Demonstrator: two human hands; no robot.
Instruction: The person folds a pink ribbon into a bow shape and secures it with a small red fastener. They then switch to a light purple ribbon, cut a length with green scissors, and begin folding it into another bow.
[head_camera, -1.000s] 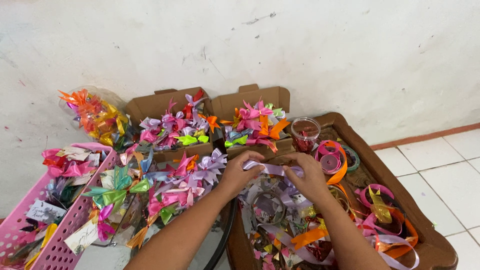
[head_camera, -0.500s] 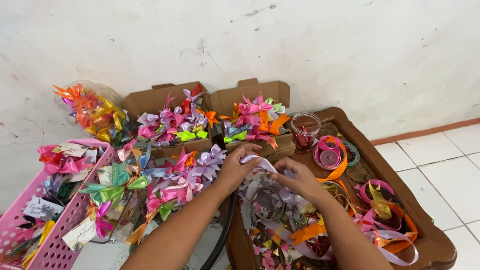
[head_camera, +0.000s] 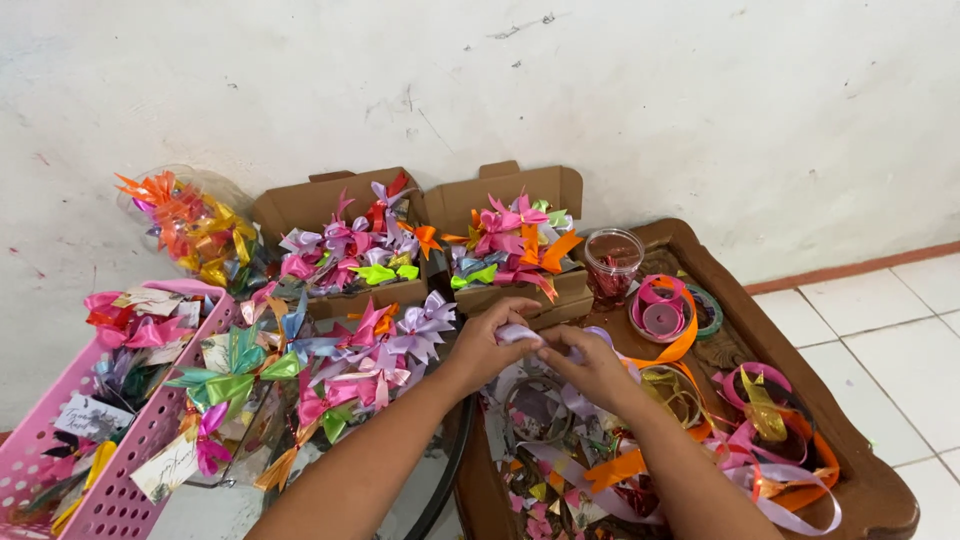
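1. Head view: my left hand (head_camera: 487, 345) and right hand (head_camera: 590, 368) meet fingertip to fingertip, both pinched shut on a lilac ribbon (head_camera: 520, 333).
2. The ribbon sits between my hands, above the wooden tray (head_camera: 870, 490) of ribbon rolls.
3. 2 cardboard boxes (head_camera: 540, 190) of ribbon bows behind; pink basket (head_camera: 120, 470) at left.

Wooden tray (head_camera: 880, 500) bears ribbon spools (head_camera: 662, 312); plastic cup (head_camera: 612, 262) too.
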